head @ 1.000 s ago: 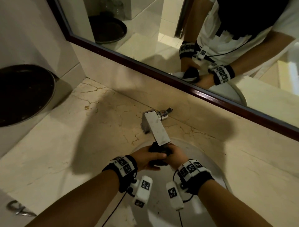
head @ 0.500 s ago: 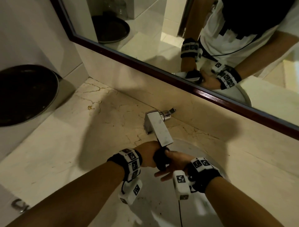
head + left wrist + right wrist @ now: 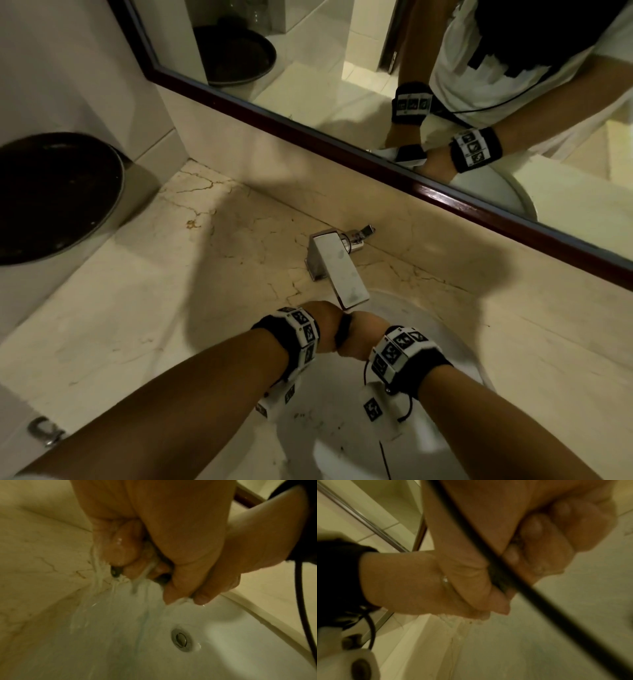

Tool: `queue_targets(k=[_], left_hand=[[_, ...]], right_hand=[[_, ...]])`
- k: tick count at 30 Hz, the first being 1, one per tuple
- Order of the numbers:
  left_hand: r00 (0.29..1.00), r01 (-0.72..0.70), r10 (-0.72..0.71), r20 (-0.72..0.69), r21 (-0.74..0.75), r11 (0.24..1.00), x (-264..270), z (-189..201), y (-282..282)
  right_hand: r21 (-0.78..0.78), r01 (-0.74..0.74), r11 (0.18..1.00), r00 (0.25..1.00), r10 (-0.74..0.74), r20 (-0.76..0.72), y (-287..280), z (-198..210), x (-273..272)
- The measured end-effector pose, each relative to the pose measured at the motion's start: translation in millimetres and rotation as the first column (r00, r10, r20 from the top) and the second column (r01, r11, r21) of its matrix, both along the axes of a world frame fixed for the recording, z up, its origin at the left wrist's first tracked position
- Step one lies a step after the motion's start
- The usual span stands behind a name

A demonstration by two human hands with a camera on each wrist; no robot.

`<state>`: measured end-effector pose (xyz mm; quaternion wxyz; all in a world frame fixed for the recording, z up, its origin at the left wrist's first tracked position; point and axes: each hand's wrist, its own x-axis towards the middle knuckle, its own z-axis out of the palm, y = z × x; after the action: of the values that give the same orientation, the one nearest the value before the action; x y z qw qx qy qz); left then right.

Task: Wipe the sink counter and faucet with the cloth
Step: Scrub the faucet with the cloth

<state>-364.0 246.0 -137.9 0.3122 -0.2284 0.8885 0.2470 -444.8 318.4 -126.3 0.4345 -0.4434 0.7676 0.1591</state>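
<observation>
Both my hands are clenched together round a dark wet cloth (image 3: 343,330) just under the tip of the square chrome faucet (image 3: 337,270), over the white sink basin (image 3: 325,431). My left hand (image 3: 323,325) grips its left end and my right hand (image 3: 362,337) grips its right end, knuckles touching. In the left wrist view, water streams (image 3: 100,577) run from the squeezed cloth (image 3: 163,578) down into the basin near the drain (image 3: 179,639). In the right wrist view only a dark strip of cloth (image 3: 497,580) shows between the fists. The marble counter (image 3: 137,308) surrounds the basin.
A dark round bowl (image 3: 51,198) sits at the far left of the counter. The faucet lever (image 3: 363,233) points right, close to the backsplash. A mirror with a dark wooden frame (image 3: 342,137) runs along the back. A black cable (image 3: 471,534) crosses the right wrist view.
My right hand, open under the cloth half a second ago, has closed round it. Both fists have drawn together and rolled over beneath the spout.
</observation>
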Motion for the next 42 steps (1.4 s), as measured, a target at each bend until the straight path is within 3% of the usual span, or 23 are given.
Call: queue_targets(k=[9,12,14,19,23,24,26,30,32,37,40,42], left_hand=[[0.996,-0.001,-0.013,0.085,0.158,0.987,0,8,-5],[0.997,-0.030,0.015,0.076,0.189,0.982,1,16,-6],[0.997,-0.079,0.075,0.027,0.222,0.972,5,16,-7],[0.958,-0.242,0.286,-0.030,0.451,0.859,13,31,-16],[0.928,-0.276,0.350,-0.126,0.398,0.875,17,38,-17],[0.923,-0.272,0.350,-0.158,0.373,0.887,17,37,-15],[0.921,-0.257,0.333,-0.201,0.326,0.910,15,33,-13],[0.918,-0.254,0.328,-0.224,0.305,0.918,19,21,-16],[0.889,-0.284,0.386,-0.246,0.364,0.887,21,18,-16],[0.767,-0.365,0.567,-0.301,0.522,0.771,20,22,-13],[0.735,-0.401,0.643,-0.217,0.626,0.669,22,21,-11],[0.732,-0.429,0.665,-0.149,0.657,0.619,25,20,-11]], right_hand=[[-0.109,0.023,0.994,0.998,-0.029,-0.048,6,0,-2],[-0.106,-0.009,0.994,0.998,0.002,-0.067,6,4,-2],[-0.156,0.006,0.988,1.000,-0.006,0.001,8,6,-4],[-0.215,0.302,0.929,0.943,-0.257,0.213,12,13,-19],[-0.198,0.628,0.753,0.723,-0.469,0.507,13,17,-25],[-0.199,0.647,0.736,0.705,-0.478,0.525,13,19,-24],[-0.210,0.619,0.757,0.727,-0.453,0.516,11,20,-20],[-0.213,0.396,0.893,0.891,-0.319,0.323,12,12,-10],[-0.257,0.430,0.865,0.892,-0.363,0.270,19,9,-11],[-0.301,0.538,0.788,0.830,-0.431,0.355,24,12,-13],[-0.261,0.662,0.702,0.716,-0.491,0.496,26,5,-18],[-0.279,0.661,0.697,0.718,-0.479,0.504,29,6,-22]])
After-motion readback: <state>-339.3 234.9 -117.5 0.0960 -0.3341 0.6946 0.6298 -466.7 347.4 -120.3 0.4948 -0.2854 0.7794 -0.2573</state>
